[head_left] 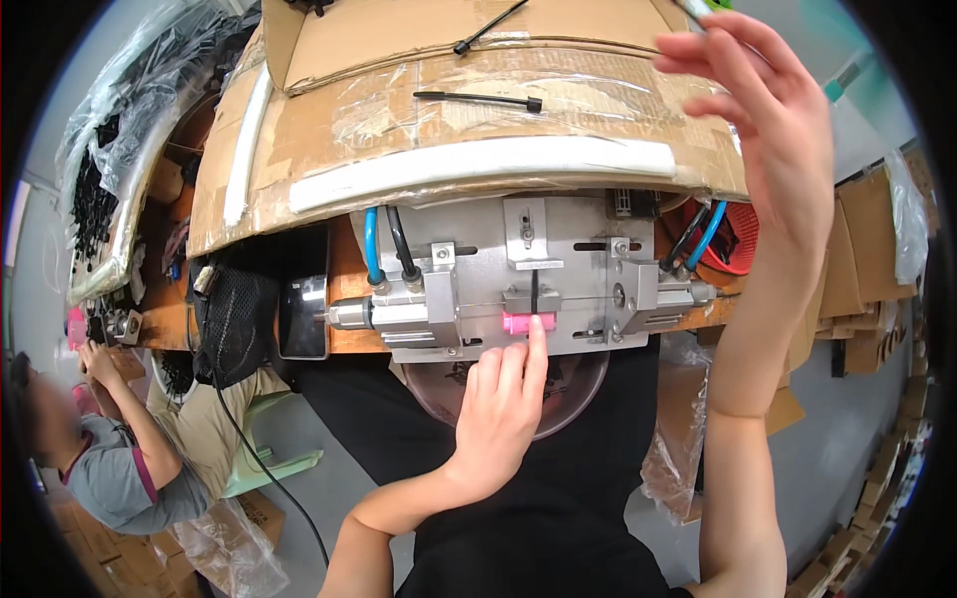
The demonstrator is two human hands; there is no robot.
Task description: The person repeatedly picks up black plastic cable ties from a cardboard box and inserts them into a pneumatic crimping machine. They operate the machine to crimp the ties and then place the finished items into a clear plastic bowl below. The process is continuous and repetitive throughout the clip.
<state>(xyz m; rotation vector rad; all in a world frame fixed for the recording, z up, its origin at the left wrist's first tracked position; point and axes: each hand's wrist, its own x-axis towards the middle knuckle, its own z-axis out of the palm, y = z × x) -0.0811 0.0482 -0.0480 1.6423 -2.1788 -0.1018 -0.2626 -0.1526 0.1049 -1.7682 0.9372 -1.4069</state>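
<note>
My left hand [500,414] reaches over the near edge of a metal fixture plate [488,234]. Its index finger is stretched out, its tip at a pink block [517,323] and the lower end of a thin black strip [534,291]. The other fingers are bent; the thumb is hidden. The strip stands across a small metal holder between two clamp-like metal units, the left unit [424,309] and the right unit [643,296]. My right hand [763,105] is raised at the far right, fingers apart. A thin dark piece with a pale end [695,10] shows by its fingertips; whether they touch is unclear.
Beyond the plate, a taped cardboard surface [349,115] bears a black strip with a square head [478,101] and another [488,28]. A bowl [424,384] sits under the plate, a red basket [738,239] at right. A co-worker [130,448] sits at left.
</note>
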